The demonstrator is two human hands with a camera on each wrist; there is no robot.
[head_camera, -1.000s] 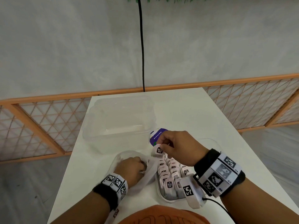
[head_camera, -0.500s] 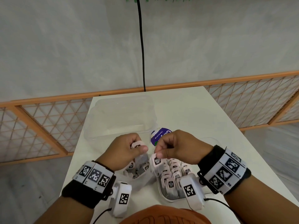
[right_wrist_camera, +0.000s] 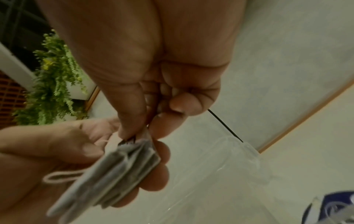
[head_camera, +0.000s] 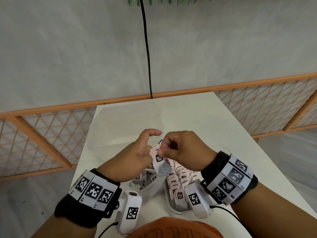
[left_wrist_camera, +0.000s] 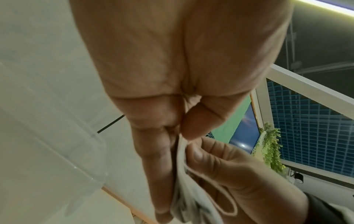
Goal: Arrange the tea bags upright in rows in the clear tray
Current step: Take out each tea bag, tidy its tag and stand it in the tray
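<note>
The clear tray [head_camera: 173, 204] stands on the white surface [head_camera: 197, 117] near the person, under the right wrist. It already holds several rows of tea bags [head_camera: 179, 176] that stand upright with their paper labels on top. I judge that a good part of the task is done, but the far end of the tray is hidden behind the hands, so I cannot tell how much space is left. To the left of the tray lies a clear bag [head_camera: 145, 184] with more tea bags inside, so there is more to arrange.

Both hands are raised above the tray and the clear bag, close together, and they hold a small bundle of tea bags [head_camera: 161, 166] between them. The right hand [head_camera: 181, 150] pinches the top of the bundle, at the label, between thumb and first finger. The left hand [head_camera: 135, 152] holds the bundle from the side, with fingers along it and the thumb pressing on it; its first finger stays lifted and curved. In the right wrist view the bundle [right_wrist_camera: 114, 163] shows several folded grey bags together, with a loop of string [right_wrist_camera: 63, 177] hanging out.

I think the person is separating or straightening the bags before the next one goes into a row. Farther back stands a big clear box [head_camera: 125, 127].
</note>
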